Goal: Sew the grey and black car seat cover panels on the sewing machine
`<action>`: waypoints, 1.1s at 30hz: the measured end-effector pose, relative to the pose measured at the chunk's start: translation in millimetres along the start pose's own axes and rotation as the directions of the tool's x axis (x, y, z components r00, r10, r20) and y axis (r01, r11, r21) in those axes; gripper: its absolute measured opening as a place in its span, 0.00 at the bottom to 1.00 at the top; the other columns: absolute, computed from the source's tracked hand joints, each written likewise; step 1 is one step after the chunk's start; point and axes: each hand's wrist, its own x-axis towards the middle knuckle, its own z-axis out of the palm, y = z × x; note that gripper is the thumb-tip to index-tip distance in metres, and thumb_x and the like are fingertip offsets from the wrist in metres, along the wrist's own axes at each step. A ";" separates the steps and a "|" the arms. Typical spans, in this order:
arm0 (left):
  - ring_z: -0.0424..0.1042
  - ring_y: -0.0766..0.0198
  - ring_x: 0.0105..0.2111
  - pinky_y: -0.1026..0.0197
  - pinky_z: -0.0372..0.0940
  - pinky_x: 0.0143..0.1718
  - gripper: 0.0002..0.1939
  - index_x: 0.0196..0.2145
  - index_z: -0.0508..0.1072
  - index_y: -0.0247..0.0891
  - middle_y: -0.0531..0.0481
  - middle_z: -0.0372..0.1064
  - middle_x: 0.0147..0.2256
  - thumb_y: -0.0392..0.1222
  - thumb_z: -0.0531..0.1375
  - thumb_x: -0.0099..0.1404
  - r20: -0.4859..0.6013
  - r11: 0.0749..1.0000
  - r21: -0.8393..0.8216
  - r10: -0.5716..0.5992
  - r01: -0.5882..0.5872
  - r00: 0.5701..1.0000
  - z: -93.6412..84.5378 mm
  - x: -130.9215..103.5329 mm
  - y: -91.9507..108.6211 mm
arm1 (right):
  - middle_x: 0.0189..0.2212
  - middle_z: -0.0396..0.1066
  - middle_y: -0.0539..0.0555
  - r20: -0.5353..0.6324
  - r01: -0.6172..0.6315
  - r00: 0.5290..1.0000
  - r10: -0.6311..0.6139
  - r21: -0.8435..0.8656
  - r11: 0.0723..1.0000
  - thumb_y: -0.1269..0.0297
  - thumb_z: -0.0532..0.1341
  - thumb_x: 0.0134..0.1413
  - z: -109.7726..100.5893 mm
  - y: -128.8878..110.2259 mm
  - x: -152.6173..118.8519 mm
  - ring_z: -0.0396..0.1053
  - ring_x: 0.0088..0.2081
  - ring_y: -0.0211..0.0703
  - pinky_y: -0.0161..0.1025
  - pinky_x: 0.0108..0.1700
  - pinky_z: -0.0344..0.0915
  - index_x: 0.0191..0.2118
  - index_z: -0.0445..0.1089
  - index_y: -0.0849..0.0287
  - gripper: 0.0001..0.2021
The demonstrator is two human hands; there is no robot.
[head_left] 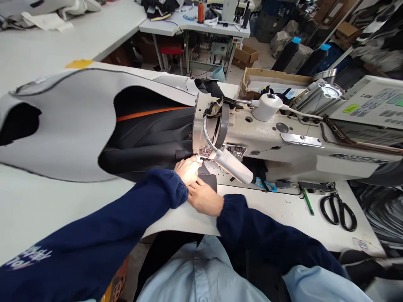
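Note:
A sewing machine (258, 126) stands in front of me with its needle end at the left. My left hand (188, 170) is closed at the presser foot, its fingers pressed together on the black fabric (209, 181); a small white bit shows at its fingertips. Just below and right, my right hand (205, 197) is closed at the fabric's near edge. Its fingers meet the left hand and are partly hidden. Leftward from the needle spreads the rest of the garment, a large grey piece (75, 113) with black material and an orange strip (154, 112).
A lamp (234, 165) hangs close to the needle area. Black-handled scissors (338, 212), a green pen (308, 202) and a blue-handled tool (266, 184) lie right. Behind the machine stands a cardboard box (273, 75); a control panel (371, 105) is at the far right.

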 end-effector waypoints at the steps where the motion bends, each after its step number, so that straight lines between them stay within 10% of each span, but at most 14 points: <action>1: 0.74 0.57 0.38 0.59 0.65 0.36 0.19 0.48 0.74 0.45 0.47 0.66 0.53 0.36 0.51 0.63 -0.014 0.999 0.029 0.015 -0.015 1.000 -1.0 -1.6 -2.3 | 0.52 0.68 0.63 -0.014 0.000 1.000 0.000 -0.023 1.000 0.72 0.52 0.63 0.0 6.1 -9.4 0.64 0.56 0.51 0.53 0.56 0.63 0.52 0.68 0.64 0.15; 6: 0.73 0.55 0.40 0.59 0.62 0.32 0.19 0.47 0.74 0.40 0.45 0.69 0.50 0.34 0.47 0.66 -0.107 0.990 0.116 0.092 -0.080 0.990 1.2 -5.8 -10.1 | 0.56 0.66 0.63 -0.079 -0.025 0.997 0.016 -0.119 0.993 0.76 0.44 0.65 10.3 19.8 -39.4 0.61 0.60 0.49 0.47 0.58 0.64 0.57 0.65 0.68 0.20; 16: 0.72 0.56 0.40 0.59 0.60 0.33 0.14 0.40 0.74 0.40 0.47 0.72 0.42 0.36 0.52 0.61 -0.057 0.995 0.085 0.052 -0.047 0.997 16.3 -9.4 5.8 | 0.41 0.73 0.65 -0.182 -0.104 0.980 0.077 -0.147 0.984 0.76 0.47 0.63 26.2 0.8 -7.0 0.70 0.47 0.49 0.48 0.56 0.65 0.47 0.69 0.70 0.15; 24: 0.73 0.56 0.38 0.60 0.62 0.34 0.15 0.39 0.77 0.41 0.45 0.72 0.40 0.36 0.52 0.61 0.003 0.998 0.028 -0.051 0.051 0.999 4.0 1.0 6.4 | 0.34 0.74 0.65 0.001 -0.179 0.983 0.184 -0.231 0.956 0.79 0.50 0.58 25.0 -1.5 20.3 0.72 0.38 0.53 0.55 0.53 0.66 0.43 0.73 0.70 0.15; 33: 0.73 0.57 0.39 0.61 0.61 0.33 0.17 0.37 0.77 0.41 0.46 0.72 0.40 0.39 0.48 0.65 -0.124 0.996 -0.077 -0.051 0.042 0.991 12.5 7.1 -5.8 | 0.55 0.67 0.66 -0.174 -0.146 0.970 0.170 0.141 0.979 0.71 0.49 0.64 9.5 10.5 -15.0 0.61 0.60 0.51 0.54 0.63 0.57 0.56 0.65 0.70 0.19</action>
